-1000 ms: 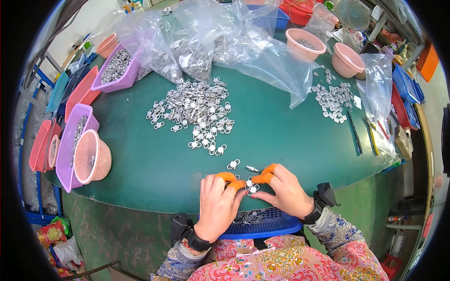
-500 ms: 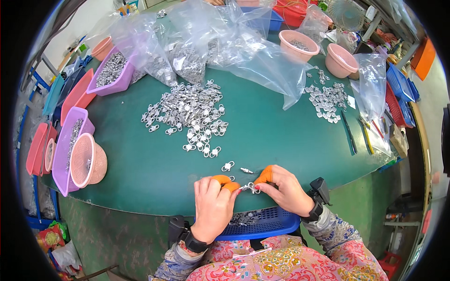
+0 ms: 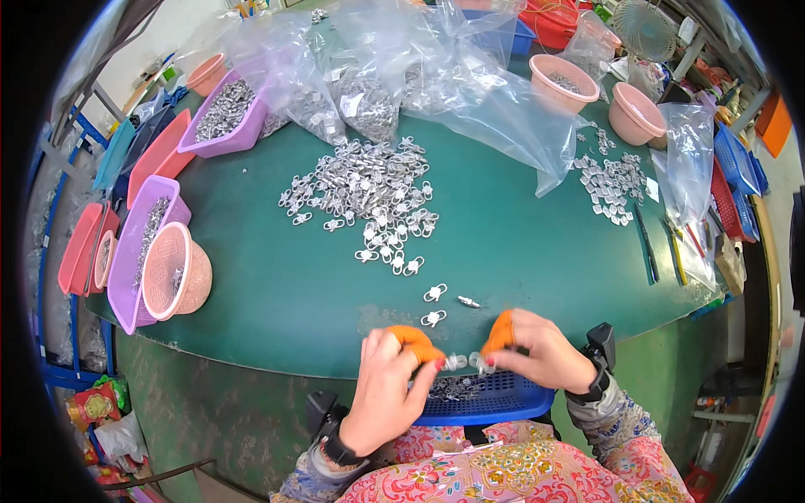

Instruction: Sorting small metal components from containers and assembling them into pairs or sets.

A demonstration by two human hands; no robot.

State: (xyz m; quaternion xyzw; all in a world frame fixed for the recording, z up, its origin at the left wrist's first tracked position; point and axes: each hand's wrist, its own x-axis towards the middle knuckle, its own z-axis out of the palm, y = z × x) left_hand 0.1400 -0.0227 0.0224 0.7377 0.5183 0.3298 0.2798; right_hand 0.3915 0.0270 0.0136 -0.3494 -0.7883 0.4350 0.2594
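My left hand (image 3: 387, 386), with orange covers on its fingertips, pinches a small silver metal fitting (image 3: 455, 362) between thumb and forefinger. Facing it, my right hand (image 3: 543, 350) also wears orange covers and grips another small looped metal piece (image 3: 481, 363). A narrow gap shows between the two pieces; motion blurs their exact shape. Both hands hover at the table's near edge, above a blue basket (image 3: 495, 404) with metal parts in it. Just beyond my fingers lie a double-looped metal piece (image 3: 433, 318), a second such piece (image 3: 435, 292) and a slim metal pin (image 3: 469, 302).
A big pile of looped metal pieces (image 3: 369, 189) covers the middle of the green table (image 3: 277, 277). Purple bins (image 3: 126, 285) and a pink basket (image 3: 197, 281) stand left. Clear plastic bags (image 3: 495, 109) lie at the back. Pliers (image 3: 676, 251) and flat metal pieces (image 3: 608, 189) lie right.
Both hands have come nearer to me, from the tabletop to over the blue basket. The metal pieces, together before, now show a gap. The whole view has shifted slightly.
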